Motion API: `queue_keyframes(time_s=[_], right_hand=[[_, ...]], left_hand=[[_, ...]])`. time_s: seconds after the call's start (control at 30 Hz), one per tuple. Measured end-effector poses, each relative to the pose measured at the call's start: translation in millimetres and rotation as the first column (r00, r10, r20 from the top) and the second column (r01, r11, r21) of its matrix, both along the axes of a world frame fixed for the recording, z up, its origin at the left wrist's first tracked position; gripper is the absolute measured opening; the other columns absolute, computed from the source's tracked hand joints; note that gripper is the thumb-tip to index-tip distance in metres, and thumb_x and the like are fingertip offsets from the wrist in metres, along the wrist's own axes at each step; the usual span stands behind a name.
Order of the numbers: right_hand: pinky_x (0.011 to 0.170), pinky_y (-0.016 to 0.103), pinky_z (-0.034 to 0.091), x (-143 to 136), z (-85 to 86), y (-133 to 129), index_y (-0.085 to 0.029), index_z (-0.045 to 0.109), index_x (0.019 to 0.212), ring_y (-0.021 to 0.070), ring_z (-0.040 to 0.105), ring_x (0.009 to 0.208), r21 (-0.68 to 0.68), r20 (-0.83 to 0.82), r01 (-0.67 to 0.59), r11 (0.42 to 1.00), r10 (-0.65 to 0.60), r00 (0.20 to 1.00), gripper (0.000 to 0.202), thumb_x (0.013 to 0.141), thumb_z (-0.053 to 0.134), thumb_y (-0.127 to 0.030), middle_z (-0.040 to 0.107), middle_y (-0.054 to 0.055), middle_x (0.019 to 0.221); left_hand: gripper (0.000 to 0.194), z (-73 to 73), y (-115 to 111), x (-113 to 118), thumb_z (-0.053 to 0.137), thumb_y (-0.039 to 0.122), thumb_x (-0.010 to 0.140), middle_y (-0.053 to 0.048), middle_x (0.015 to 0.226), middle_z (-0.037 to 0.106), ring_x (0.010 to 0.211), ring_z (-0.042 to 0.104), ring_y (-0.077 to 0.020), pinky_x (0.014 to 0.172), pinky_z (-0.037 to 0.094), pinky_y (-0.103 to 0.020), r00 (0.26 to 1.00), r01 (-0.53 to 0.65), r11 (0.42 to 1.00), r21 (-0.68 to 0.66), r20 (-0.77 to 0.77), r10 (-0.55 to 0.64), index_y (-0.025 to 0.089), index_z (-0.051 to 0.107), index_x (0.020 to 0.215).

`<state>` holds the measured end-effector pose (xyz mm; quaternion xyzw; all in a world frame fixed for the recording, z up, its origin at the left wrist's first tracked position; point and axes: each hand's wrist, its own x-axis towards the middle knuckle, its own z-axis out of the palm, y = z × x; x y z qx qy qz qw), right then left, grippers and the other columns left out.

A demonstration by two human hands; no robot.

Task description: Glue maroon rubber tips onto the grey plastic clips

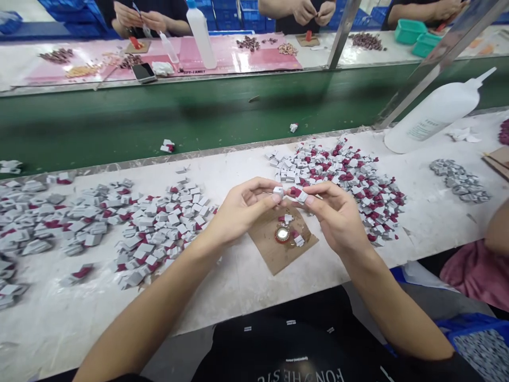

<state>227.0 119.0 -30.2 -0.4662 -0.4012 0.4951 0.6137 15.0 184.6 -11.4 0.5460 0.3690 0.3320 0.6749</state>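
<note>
My left hand [250, 204] pinches a small grey-white plastic piece [278, 191] between thumb and fingertips. Close beside it, my right hand [334, 212] grips a maroon and white plastic piece [297, 194]. The two pieces nearly meet; whether they touch I cannot tell. Below my hands lies a brown cardboard square [274, 259]. On it sit a small round cap-like dish [282, 233] with shiny liquid and two loose maroon and white pieces [298, 239]. A heap of similar pieces [358, 180] lies just beyond my right hand.
More pieces [163, 223] are spread across the left of the white table [222, 297]. A large white squeeze bottle [433, 116] leans at the right, near a grey heap [460, 180] and a metal post [429, 69]. Beyond the green belt [222, 111], other people's hands [306, 11] handle small parts.
</note>
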Motion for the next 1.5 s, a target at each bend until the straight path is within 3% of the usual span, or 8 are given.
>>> queue_keyframes(time_s=[0.2,0.53,0.93,1.03,1.1,1.23,1.37,1.5], right_hand=[[0.095,0.041,0.070,-1.9,-3.0,0.2,-0.028,0.087,0.098,0.0221,0.082,0.096,-0.020,-0.053,-0.007,1.000,0.006,0.999,0.026,0.084,0.100,-0.045,0.084,0.001,0.099],[0.091,0.043,0.071,-0.6,-5.2,0.9,-0.026,0.084,0.099,0.0252,0.083,0.096,-0.028,0.137,0.012,1.000,-0.008,0.991,0.033,0.086,0.094,-0.054,0.086,0.004,0.101],[0.085,0.040,0.071,9.2,10.4,15.1,-0.022,0.087,0.097,0.0264,0.084,0.095,-0.103,0.270,-0.159,0.982,0.181,0.946,0.024,0.086,0.092,-0.043,0.087,0.008,0.100],[0.084,0.041,0.070,15.5,17.1,49.2,-0.022,0.085,0.100,0.0254,0.083,0.092,-0.111,0.361,-0.275,0.955,0.296,0.884,0.023,0.089,0.089,-0.042,0.086,0.008,0.099],[0.087,0.041,0.068,15.6,23.1,87.8,-0.022,0.084,0.105,0.0244,0.082,0.093,-0.109,0.520,-0.282,0.953,0.297,0.801,0.017,0.093,0.084,-0.034,0.087,0.008,0.104],[0.104,0.043,0.060,-3.8,28.7,183.1,-0.019,0.081,0.117,0.0263,0.078,0.107,-0.112,0.833,-0.013,0.994,0.101,0.544,0.022,0.096,0.073,-0.016,0.084,0.011,0.114],[0.112,0.048,0.055,-37.6,14.8,252.4,-0.020,0.080,0.112,0.0336,0.074,0.121,-0.154,0.847,0.011,0.988,0.126,0.516,0.023,0.089,0.080,-0.017,0.082,0.013,0.118],[0.117,0.048,0.053,-49.6,-2.1,273.0,-0.020,0.077,0.094,0.0349,0.072,0.130,-0.165,0.804,-0.006,0.986,0.138,0.579,0.021,0.079,0.078,-0.005,0.082,0.015,0.123]], left_hand=[[0.038,-3.8,-2.4,6.2,0.094,0.043,0.091,-0.009,0.104,0.087,0.104,0.084,-0.0258,0.097,0.067,-0.039,0.996,0.049,0.996,-0.073,0.078,-0.044,0.019,0.078,0.117],[0.040,-7.6,-3.5,7.0,0.090,0.044,0.092,-0.011,0.110,0.087,0.107,0.085,-0.0284,0.099,0.068,-0.044,0.999,0.047,0.996,-0.075,0.018,-0.046,0.020,0.075,0.120],[0.031,1.0,7.3,2.1,0.088,0.042,0.091,-0.007,0.088,0.086,0.086,0.083,-0.0268,0.088,0.066,-0.043,0.987,0.138,0.989,0.059,-0.088,-0.132,0.020,0.074,0.109],[0.026,6.6,33.9,-1.3,0.084,0.041,0.091,-0.007,0.096,0.086,0.092,0.082,-0.0267,0.091,0.064,-0.043,0.966,0.156,0.968,0.194,-0.234,-0.109,0.021,0.076,0.106],[0.021,8.2,64.1,-4.2,0.083,0.038,0.090,-0.009,0.105,0.086,0.098,0.079,-0.0271,0.093,0.063,-0.044,0.934,0.103,0.936,0.335,-0.356,0.025,0.021,0.079,0.101],[0.009,2.8,140.3,-7.2,0.080,0.027,0.089,-0.011,0.103,0.083,0.098,0.076,-0.0264,0.089,0.062,-0.041,0.767,-0.261,0.886,0.384,-0.475,0.432,0.022,0.074,0.093],[0.011,-12.0,202.3,-4.9,0.078,0.021,0.089,-0.015,0.101,0.080,0.099,0.076,-0.0292,0.089,0.061,-0.043,0.637,-0.399,0.841,0.366,-0.549,0.541,0.022,0.067,0.086],[0.019,-26.6,232.6,4.8,0.081,0.017,0.084,-0.017,0.106,0.080,0.109,0.076,-0.0340,0.098,0.058,-0.047,0.572,-0.427,0.833,0.352,-0.608,0.550,0.022,0.064,0.079]])
